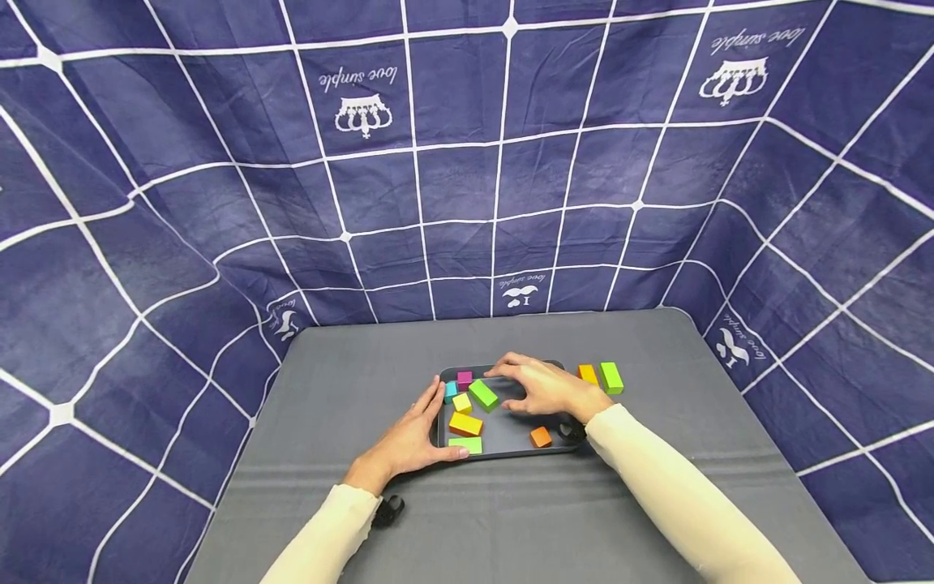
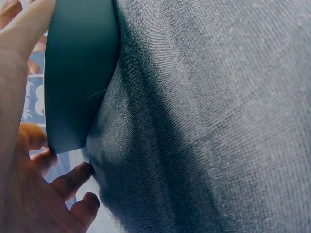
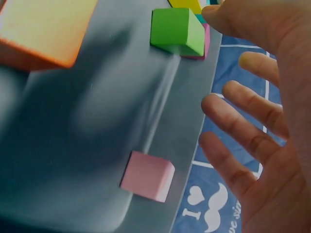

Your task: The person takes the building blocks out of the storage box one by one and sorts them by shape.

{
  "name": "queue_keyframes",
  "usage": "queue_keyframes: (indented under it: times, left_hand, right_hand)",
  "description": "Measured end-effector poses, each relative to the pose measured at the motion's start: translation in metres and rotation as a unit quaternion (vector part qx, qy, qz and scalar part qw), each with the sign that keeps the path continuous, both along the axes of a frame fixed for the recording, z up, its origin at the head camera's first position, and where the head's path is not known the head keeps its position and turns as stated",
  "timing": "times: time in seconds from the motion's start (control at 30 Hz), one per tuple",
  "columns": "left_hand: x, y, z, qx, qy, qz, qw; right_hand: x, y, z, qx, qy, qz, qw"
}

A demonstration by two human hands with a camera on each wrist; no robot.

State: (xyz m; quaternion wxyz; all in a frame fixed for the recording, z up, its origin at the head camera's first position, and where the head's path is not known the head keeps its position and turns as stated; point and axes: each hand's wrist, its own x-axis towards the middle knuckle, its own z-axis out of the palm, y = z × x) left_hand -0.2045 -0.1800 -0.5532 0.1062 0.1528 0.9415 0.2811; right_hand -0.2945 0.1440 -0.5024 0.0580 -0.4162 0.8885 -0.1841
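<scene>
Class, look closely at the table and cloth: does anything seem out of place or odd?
Yes: an orange block and a green block lie outside the tray on the table, while other blocks lie inside it. In the head view, lettering on the cloth appears upside down.

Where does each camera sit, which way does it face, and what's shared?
Head: on the head, facing forward and down at the tray, table and blue cloth; left hand, right hand and sleeves show.
Left wrist: on that wrist, facing the tray's outer wall and the table; the left hand shows partly.
Right wrist: on that wrist, facing into the tray, with the pink block; the right hand shows partly.
Shared: head and right wrist both show the tray's green block nearest the right hand.
</scene>
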Motion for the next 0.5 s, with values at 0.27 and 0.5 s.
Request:
queue_keyframes:
  times: [0.27, 0.5]
  left_hand:
    - [-0.001, 0.003, -0.005, -0.004, -0.002, -0.003, 1.0000]
    - [-0.003, 0.002, -0.002, 0.001, -0.002, -0.002, 1.0000]
  right_hand:
    - [-0.001, -0.013, -0.010, 0.007, -0.021, 0.010, 1.000]
    - [-0.005, -0.026, -0.014, 0.011, -0.031, 0.022, 0.999]
